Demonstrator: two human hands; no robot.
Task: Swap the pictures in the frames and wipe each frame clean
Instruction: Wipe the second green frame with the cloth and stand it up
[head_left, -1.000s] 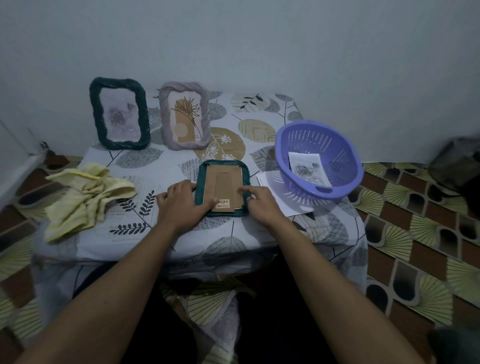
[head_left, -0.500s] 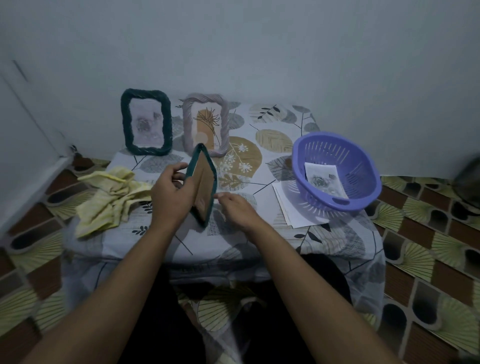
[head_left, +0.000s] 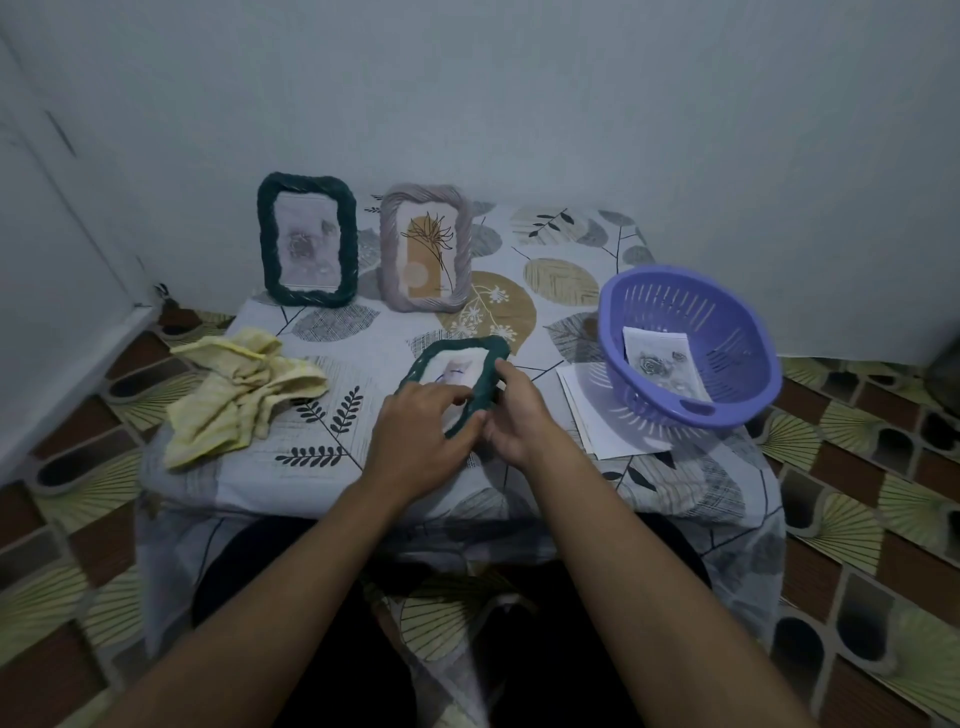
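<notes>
Green rope-like edging ran round the small green frame (head_left: 484, 387), which was held face up and tilted, just above the front middle of the surface (head_left: 337, 364). It was caught between the two hands. The left hand (head_left: 415, 436) gripped its near left corner, with curled fingers lying across the pale picture (head_left: 454, 371) behind the glass. The right hand (head_left: 519, 415) held the right side, its thumb pressed on top of the rim and its fingers tucked underneath. Whether the frame's lower edge touched the surface could not be told, as the hands covered it.

Left of the hands, near the surface's left edge, lay a crumpled yellow cloth (head_left: 239, 395), well apart from the frame. At the back, against the wall, two larger frames stood upright side by side: a dark green frame (head_left: 265, 239) with a greyish flower picture and, just beside it on the right, a mauve frame (head_left: 389, 244) with a line drawing of a plant. To the right sat a purple basket (head_left: 727, 332) with slotted walls, and a loose rose print (head_left: 665, 369) lay inside it. The basket rested on some white sheets (head_left: 608, 421). A leaf-patterned covering draped the surface, and patterned floor tiles (head_left: 857, 467) showed on both sides.
</notes>
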